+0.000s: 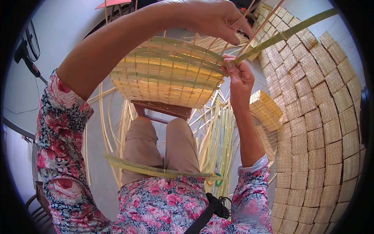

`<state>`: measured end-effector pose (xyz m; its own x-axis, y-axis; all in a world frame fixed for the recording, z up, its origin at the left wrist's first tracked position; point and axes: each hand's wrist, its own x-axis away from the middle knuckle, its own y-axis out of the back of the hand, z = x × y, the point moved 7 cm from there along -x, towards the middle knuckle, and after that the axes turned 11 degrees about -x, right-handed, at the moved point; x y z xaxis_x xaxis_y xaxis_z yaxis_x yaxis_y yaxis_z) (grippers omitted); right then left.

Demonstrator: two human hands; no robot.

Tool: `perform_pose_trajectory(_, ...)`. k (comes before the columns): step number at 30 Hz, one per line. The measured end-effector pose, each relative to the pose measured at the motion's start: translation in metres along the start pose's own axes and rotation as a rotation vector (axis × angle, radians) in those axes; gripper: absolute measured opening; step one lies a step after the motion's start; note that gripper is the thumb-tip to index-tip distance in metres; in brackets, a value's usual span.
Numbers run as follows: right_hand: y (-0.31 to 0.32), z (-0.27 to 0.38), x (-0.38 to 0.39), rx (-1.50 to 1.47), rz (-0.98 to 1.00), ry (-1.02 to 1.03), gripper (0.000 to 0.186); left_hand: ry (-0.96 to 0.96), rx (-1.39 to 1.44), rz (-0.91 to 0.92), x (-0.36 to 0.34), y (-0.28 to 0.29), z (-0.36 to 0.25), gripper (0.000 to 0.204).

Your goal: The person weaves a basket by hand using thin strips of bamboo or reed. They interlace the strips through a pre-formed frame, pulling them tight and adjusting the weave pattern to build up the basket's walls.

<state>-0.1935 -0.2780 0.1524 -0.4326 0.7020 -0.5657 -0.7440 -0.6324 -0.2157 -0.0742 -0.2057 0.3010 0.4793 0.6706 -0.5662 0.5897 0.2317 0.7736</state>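
Green flat bamboo strip (290,35) looks springy: I'd hold where right fingers (230,67) pinch, by the yellow woven basket (167,74), left fingers (232,38) spread, seemingly empty.

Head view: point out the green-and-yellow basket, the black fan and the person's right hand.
Green-and-yellow basket (165,76): head view, middle of its woven side.
Black fan (32,43): head view, on its round cage.
Right hand (242,74): head view, middle of the hand.
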Motion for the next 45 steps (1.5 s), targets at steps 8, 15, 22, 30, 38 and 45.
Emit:
perform_pose_trajectory(8, -0.001, 0.004, -0.002, -0.055, 0.056, -0.062, 0.020, 0.083, 0.071, 0.184, 0.012, -0.017, -0.002, 0.015)
perform_pose_trajectory(15, 0.058, 0.008, -0.005, 0.091, -0.090, -0.084, 0.017, 0.064, 0.024, 0.155, 0.017, -0.006, -0.018, 0.016)
perform_pose_trajectory(22, 0.042, 0.011, -0.010, 0.295, 0.020, -0.061, 0.012, 0.113, 0.109, 0.148, 0.026, -0.013, -0.013, 0.017)
perform_pose_trajectory(30, 0.035, 0.016, -0.021, 0.376, 0.169, -0.105, 0.013, 0.147, 0.078, 0.159, 0.032, -0.007, -0.029, 0.017)
perform_pose_trajectory(38, 0.035, 0.022, -0.042, 0.258, 0.141, 0.017, 0.009, 0.005, 0.047, 0.102, 0.044, -0.014, -0.004, 0.016)
perform_pose_trajectory(45, 0.266, 0.100, -0.034, 0.207, -0.259, -0.203, 0.009, 0.114, -0.268, 0.109, 0.009, 0.002, -0.003, 0.015)
